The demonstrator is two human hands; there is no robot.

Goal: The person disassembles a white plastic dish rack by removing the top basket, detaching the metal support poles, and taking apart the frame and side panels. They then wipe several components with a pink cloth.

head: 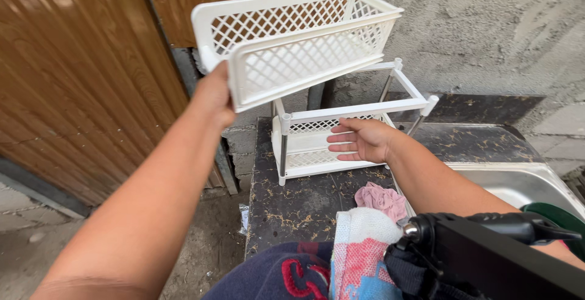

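Observation:
My left hand (214, 96) grips the left end of a white plastic lattice basket (298, 44) and holds it tilted in the air above a white rack frame (353, 112). The frame stands on a dark speckled counter (304, 199) and has metal posts and a lower lattice shelf (314, 153). My right hand (361, 139) hovers flat with fingers apart in front of the frame's top rail, holding nothing.
A pink cloth (382, 199) and a white, red and blue cloth (361, 251) lie on the counter's near side. A steel sink (518, 181) is at the right. A wooden door (79, 80) stands left, a rough concrete wall (487, 25) behind. Black gear (487, 251) hangs bottom right.

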